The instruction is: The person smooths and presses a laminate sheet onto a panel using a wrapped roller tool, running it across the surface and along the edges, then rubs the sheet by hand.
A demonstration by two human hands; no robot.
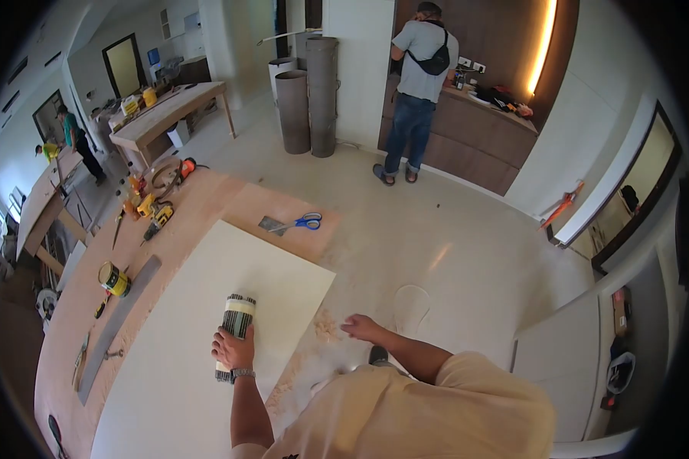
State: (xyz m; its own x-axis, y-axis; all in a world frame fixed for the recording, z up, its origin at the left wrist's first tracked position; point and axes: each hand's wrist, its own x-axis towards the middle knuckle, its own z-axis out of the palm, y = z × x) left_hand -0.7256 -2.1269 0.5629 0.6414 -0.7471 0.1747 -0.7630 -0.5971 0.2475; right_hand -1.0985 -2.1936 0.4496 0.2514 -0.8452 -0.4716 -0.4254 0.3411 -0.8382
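A short roll [239, 308] with black, cream and green printing lies on a large cream board on the workbench. My left hand [236, 348], with a watch at the wrist, is wrapped over the middle of this roll. What the roll is made of I cannot make out. Off the right edge of the cream board [184, 352], my right hand [362, 328] hangs over the floor. Its fingers are loosely curled, with nothing visible in them.
Blue-handled scissors [308, 222] and a scraper blade [272, 224] lie beyond the board. A drill [159, 220], a yellow can [115, 280] and a long metal strip [120, 329] are at left. A person [426, 76] stands at a cabinet; others work far left. Sawdust [327, 327] dots the floor.
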